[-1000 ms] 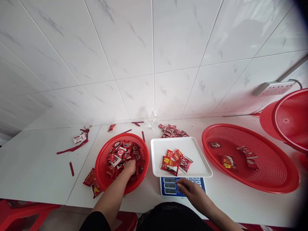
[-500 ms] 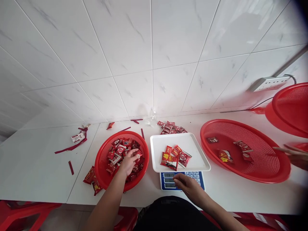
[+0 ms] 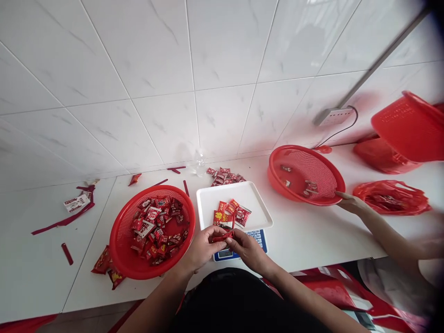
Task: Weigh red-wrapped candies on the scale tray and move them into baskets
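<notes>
Both of my hands meet in front of the white tray (image 3: 246,193) of a weighing scale. My left hand (image 3: 203,249) and my right hand (image 3: 249,250) pinch a small red snack packet (image 3: 222,238) between their fingers, one at each end. Several packets lie in a small group on the tray, among them a red-and-yellow one (image 3: 222,217) and a red-and-white one (image 3: 243,215). My hands partly cover the scale's blue panel (image 3: 262,240). To the left, a round red basket (image 3: 120,231) holds many wrapped snacks.
At right, a co-worker's hand (image 3: 347,202) grips a red basket (image 3: 277,182) with several packets inside. Farther right are another red basket (image 3: 405,129) and a red plastic bag (image 3: 391,196). Small packets (image 3: 225,175) lie behind the tray, near a clear bottle (image 3: 200,163). A power strip (image 3: 335,115) hangs on the wall.
My left hand has left the snack basket with a packet and joined my right hand at the scale. The view has shifted right. The co-worker's basket sits farther back.
</notes>
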Demonstrator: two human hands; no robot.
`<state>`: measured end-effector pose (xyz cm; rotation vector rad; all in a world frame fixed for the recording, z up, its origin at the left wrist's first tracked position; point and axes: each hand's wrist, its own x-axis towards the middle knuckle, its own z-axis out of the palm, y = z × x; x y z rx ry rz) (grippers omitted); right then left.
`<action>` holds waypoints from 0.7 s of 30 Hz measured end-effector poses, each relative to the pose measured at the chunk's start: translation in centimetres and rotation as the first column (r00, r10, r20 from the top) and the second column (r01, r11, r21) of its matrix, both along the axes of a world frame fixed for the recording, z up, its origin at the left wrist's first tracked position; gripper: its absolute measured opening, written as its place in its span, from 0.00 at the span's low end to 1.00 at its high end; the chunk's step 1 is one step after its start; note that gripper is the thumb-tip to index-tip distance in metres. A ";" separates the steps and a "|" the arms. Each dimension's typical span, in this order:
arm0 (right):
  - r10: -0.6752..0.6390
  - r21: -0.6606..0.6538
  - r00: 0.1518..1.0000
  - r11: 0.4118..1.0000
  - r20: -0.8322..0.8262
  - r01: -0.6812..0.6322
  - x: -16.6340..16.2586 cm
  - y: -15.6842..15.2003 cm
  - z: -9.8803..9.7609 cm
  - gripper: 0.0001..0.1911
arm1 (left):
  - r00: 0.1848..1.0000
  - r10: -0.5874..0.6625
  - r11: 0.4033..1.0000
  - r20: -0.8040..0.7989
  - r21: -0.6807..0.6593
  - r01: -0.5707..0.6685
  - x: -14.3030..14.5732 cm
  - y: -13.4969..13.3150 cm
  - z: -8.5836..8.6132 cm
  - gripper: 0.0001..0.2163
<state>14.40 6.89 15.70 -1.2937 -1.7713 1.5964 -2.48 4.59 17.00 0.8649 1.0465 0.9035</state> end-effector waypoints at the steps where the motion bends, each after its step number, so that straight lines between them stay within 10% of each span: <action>1: -0.006 0.003 1.000 1.000 0.004 0.006 0.0 0.0 0.0 0.22 | 1.000 -0.002 1.000 0.000 0.003 0.002 0.0 -0.1 0.0 0.14; 21: 0.078 0.056 0.996 0.995 0.048 -0.081 0.7 -0.2 1.5 0.27 | 0.992 0.088 0.976 0.090 -0.205 -0.068 0.1 -1.1 0.1 0.17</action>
